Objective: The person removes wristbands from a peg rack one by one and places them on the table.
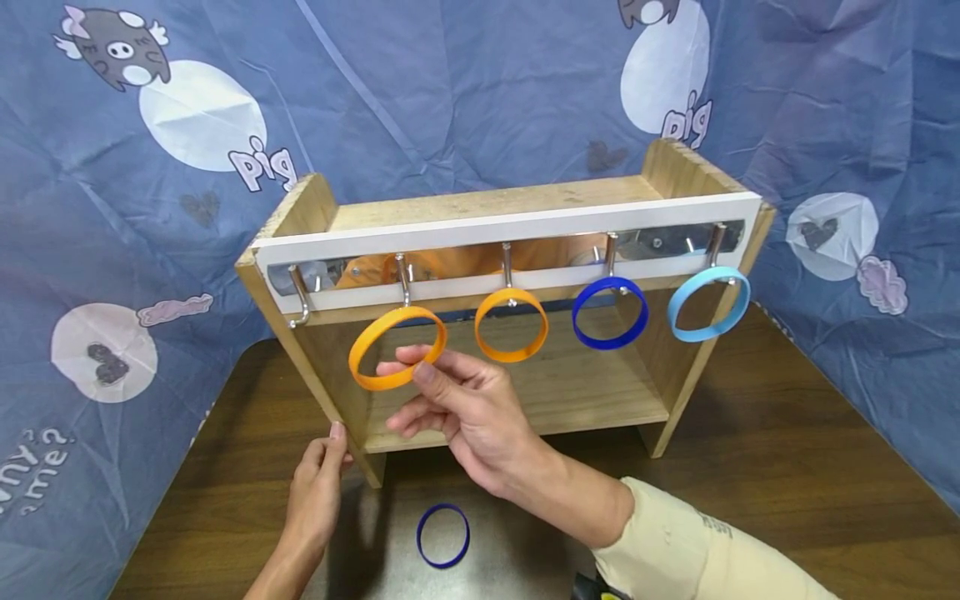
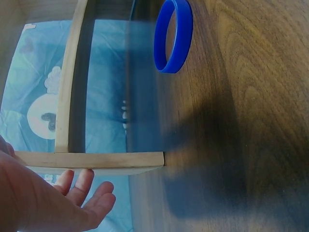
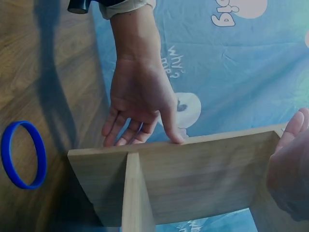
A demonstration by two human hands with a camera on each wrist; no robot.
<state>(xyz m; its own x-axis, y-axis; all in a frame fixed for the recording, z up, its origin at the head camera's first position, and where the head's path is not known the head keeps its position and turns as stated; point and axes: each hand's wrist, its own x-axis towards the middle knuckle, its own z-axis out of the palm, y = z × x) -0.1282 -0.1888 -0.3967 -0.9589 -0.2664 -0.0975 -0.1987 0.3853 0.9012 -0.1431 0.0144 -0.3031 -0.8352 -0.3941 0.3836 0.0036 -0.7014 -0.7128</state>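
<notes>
My right hand pinches an orange wristband between thumb and fingers, in front of a wooden rack. The band's upper rim is right at the second hook from the left. Another orange wristband, a dark blue wristband and a light blue wristband hang from the hooks to the right. Down at the rack's left side panel is my left hand, its thumb on the front edge. The right wrist view shows its fingers loosely bent by the panel's outer face.
Another dark blue wristband lies on the brown table before the rack. The leftmost hook holds no band. Behind stands a blue printed cloth. A small dark object shows at the bottom edge near the right sleeve.
</notes>
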